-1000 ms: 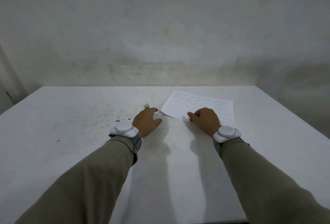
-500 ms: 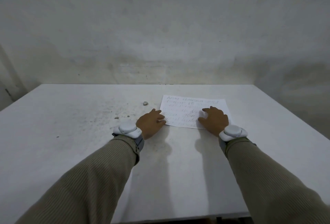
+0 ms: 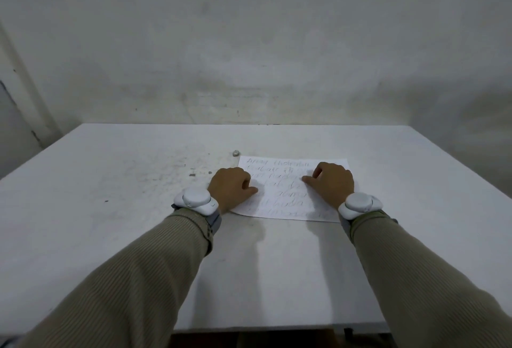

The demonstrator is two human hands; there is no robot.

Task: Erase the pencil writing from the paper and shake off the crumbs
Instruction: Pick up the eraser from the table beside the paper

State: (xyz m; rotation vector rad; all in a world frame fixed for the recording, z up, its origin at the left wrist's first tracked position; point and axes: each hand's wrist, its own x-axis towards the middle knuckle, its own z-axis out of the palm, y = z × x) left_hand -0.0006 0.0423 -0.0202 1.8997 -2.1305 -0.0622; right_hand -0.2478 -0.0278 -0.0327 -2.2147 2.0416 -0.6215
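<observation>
A white sheet of paper (image 3: 279, 200) with several lines of pencil writing lies flat and square on the white table (image 3: 133, 209). My left hand (image 3: 231, 186) rests on the sheet's left edge, thumb lying on the paper. My right hand (image 3: 332, 184) presses on the right half of the sheet and covers part of the writing. Neither hand holds anything. A small grey eraser (image 3: 235, 152) sits on the table just beyond the paper's far left corner, apart from both hands.
Dark specks and crumbs (image 3: 191, 174) are scattered on the table left of the paper. A stained wall (image 3: 249, 56) stands right behind the table's far edge. The table's near edge (image 3: 277, 329) runs below my forearms.
The paper has been turned from skewed to square and slid nearer to me. Both hands moved onto it, left on the left edge, right on the right half.
</observation>
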